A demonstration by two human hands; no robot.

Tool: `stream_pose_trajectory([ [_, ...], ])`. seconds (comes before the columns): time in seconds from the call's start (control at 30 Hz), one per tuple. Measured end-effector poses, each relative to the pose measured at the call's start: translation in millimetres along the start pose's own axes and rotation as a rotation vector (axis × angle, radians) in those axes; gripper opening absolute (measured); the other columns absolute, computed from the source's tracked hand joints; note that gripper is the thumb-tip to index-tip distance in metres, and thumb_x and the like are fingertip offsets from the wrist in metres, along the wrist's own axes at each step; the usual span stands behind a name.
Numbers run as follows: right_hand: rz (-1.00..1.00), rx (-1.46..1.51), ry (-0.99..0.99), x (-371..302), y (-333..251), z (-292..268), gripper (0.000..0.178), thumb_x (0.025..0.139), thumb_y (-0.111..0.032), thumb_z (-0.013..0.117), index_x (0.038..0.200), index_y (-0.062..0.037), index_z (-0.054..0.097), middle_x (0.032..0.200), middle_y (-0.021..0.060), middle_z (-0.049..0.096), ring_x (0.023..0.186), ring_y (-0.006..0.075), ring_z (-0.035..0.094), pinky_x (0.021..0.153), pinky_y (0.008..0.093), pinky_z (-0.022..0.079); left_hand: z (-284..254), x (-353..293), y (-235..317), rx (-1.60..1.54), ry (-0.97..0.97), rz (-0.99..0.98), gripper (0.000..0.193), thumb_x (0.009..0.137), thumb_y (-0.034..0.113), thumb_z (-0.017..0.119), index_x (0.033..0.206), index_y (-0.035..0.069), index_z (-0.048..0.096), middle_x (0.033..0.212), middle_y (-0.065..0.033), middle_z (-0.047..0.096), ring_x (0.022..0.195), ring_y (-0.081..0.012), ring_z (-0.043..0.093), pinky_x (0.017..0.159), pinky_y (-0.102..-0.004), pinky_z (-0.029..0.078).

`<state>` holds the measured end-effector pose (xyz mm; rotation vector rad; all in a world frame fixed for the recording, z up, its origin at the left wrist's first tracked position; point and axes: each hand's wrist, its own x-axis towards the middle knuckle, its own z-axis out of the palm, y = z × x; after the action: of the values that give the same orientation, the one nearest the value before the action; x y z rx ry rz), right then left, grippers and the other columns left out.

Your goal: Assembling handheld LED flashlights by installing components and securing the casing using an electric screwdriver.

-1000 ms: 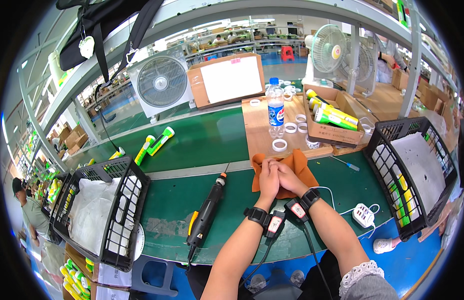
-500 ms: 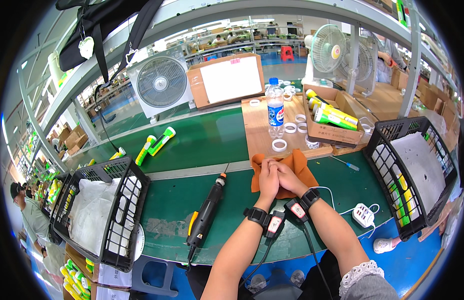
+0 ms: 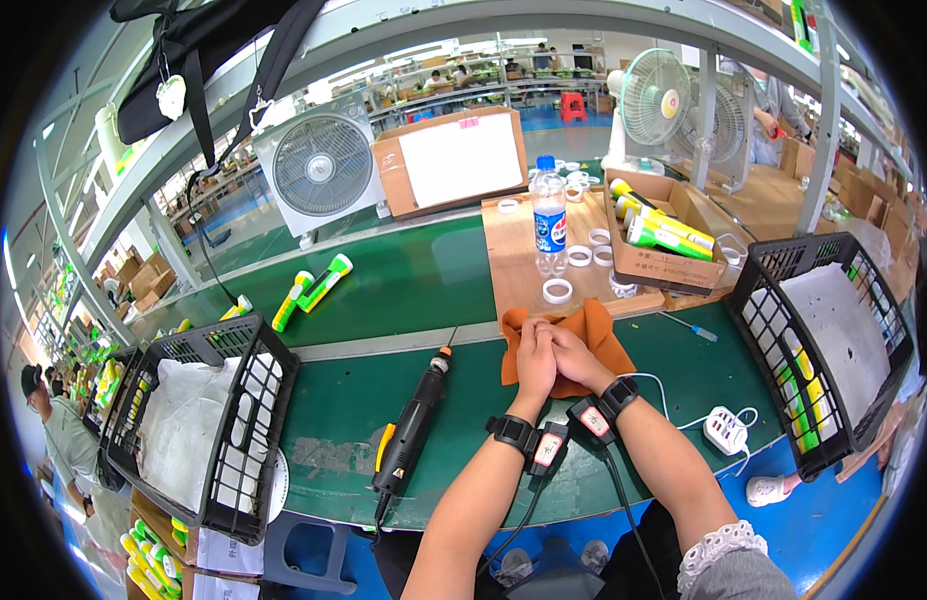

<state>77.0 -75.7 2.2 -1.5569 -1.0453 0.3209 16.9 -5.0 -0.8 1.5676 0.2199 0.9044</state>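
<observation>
My left hand (image 3: 536, 362) and my right hand (image 3: 575, 360) are clasped together, fingers folded over each other. They rest on a crumpled orange-brown cloth (image 3: 610, 348) on the green bench. I see nothing sticking out from between them, though the palms are hidden. A black strap with a small boxed sensor and cable is on each wrist. Left of my hands lies a black electric screwdriver (image 3: 415, 425), its tip pointing away from me. Just beyond the cloth is a white ring (image 3: 557, 291) on a wooden board (image 3: 513, 262).
A plastic bottle (image 3: 549, 225) stands on the board beside a carton (image 3: 673, 262) of yellow-green flashlights. Black crates flank the bench, left (image 3: 208, 430) and right (image 3: 833, 340). A white power strip (image 3: 725, 430) and a small screwdriver (image 3: 695, 328) lie at right. Two flashlights (image 3: 313, 290) lie on the conveyor.
</observation>
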Motion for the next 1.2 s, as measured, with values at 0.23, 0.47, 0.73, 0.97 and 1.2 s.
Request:
stream_pose_trajectory([
  [0.23,-0.044,-0.028,0.017,-0.3,-2.7,0.6,0.026,0.086,-0.019,0.045,0.103,-0.0012,0.054,0.092,0.0113,0.061,0.084,0.0189,0.058,0.075,0.0306,0.044,-0.8,1.6,-2.1,0.015,0.002,-0.002,0.022,0.085,0.019,0.038,0.095,0.002,0.048,0.086,-0.0168,0.057,0.081,-0.0290,0.057,0.074,-0.0353,0.043],
  [0.47,0.036,0.056,0.017,-3.1,-14.0,3.1,0.027,0.086,-0.017,0.046,0.108,-0.0020,0.053,0.093,0.0065,0.060,0.083,0.0121,0.055,0.073,0.0266,0.045,-2.9,1.5,-1.1,-0.023,-0.009,-0.013,0.022,0.087,0.020,0.038,0.094,0.002,0.049,0.085,-0.0148,0.058,0.079,-0.0249,0.057,0.073,-0.0332,0.043],
  [0.73,-0.042,0.166,-0.020,3.7,5.4,0.6,0.026,0.089,-0.014,0.044,0.110,-0.0009,0.051,0.090,0.0024,0.058,0.076,0.0083,0.053,0.065,0.0222,0.045,-0.1,-0.8,4.7,-0.023,0.003,-0.063,0.024,0.090,0.022,0.036,0.096,0.002,0.049,0.085,-0.0148,0.058,0.080,-0.0261,0.057,0.073,-0.0341,0.043],
  [0.97,-0.028,0.136,-0.018,1.7,0.4,2.0,0.026,0.088,-0.012,0.045,0.111,-0.0022,0.051,0.086,0.0014,0.058,0.074,0.0074,0.053,0.063,0.0219,0.044,-1.1,0.0,-1.7,-0.037,0.004,-0.021,0.023,0.089,0.020,0.035,0.096,0.002,0.049,0.085,-0.0150,0.058,0.080,-0.0261,0.057,0.074,-0.0342,0.043],
  [1.2,-0.049,0.074,-0.002,0.9,-0.1,-0.9,0.018,0.087,-0.012,0.046,0.097,-0.0012,0.056,0.084,0.0014,0.059,0.074,0.0074,0.053,0.063,0.0224,0.044,-0.4,0.9,-4.0,-0.069,-0.022,-0.031,0.023,0.087,0.017,0.035,0.092,0.001,0.050,0.085,-0.0146,0.057,0.080,-0.0247,0.056,0.073,-0.0334,0.043],
])
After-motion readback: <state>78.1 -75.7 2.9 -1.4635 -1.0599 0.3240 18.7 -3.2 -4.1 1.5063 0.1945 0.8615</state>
